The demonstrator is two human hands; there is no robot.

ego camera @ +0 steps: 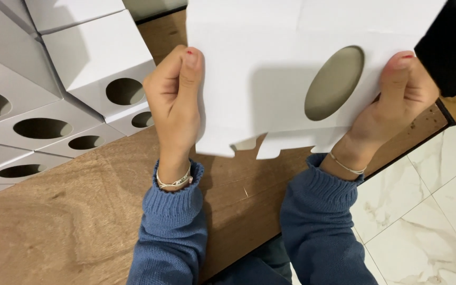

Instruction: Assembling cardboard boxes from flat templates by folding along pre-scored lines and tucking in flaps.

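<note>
Top of the flat white cardboard box blank (pixel 270 79) runs out of frame, and it hides most fingers. Left hand (pixel 172 100) and right hand (pixel 397 100) pinch its side edges, thumbs up, above the wooden tabletop's (pixel 80 221) front edge, with folded white boxes (pixel 80 89) stacked at the far left corner.

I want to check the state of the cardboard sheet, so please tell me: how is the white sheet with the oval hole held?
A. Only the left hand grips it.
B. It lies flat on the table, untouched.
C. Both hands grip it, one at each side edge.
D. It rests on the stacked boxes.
C: the left hand and right hand each pinch a side edge of the white sheet, lifted above the wooden table.
</note>
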